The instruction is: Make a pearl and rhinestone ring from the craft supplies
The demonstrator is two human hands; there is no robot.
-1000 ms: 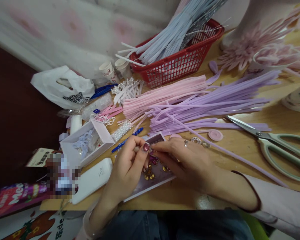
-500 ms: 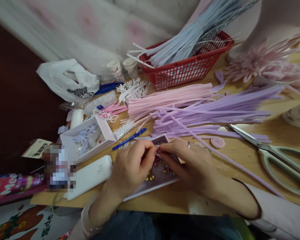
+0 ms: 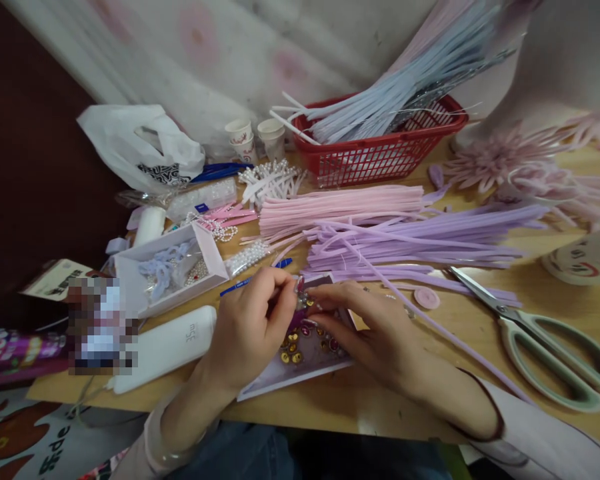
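Observation:
My left hand (image 3: 255, 327) is closed, thumb and forefinger pinching a small shiny silver-and-pink piece (image 3: 301, 291); fingers partly cover it and its kind is unclear. My right hand (image 3: 373, 327), wearing a ring, meets it from the other side, its fingertips bent around the same spot. Both hands hover over a shallow white box (image 3: 300, 381) on the table's near side. Inside lie gold gems (image 3: 293, 350) and magenta gems (image 3: 333, 345), several of each. A blue pen (image 3: 235, 287) lies just behind my left hand.
Purple pipe cleaners (image 3: 410, 237) and pink pipe cleaners (image 3: 340, 208) lie behind the hands. Large scissors (image 3: 540, 340) rest at right, by a paper cup (image 3: 587, 257). A white power bank (image 3: 167, 350) and bead box (image 3: 217, 257) stand left; a red basket (image 3: 375, 157) stands behind.
My fingertips have drawn slightly apart, so the shiny piece and more gems in the box now show. The camera view has shifted a little; objects on the table otherwise look unmoved.

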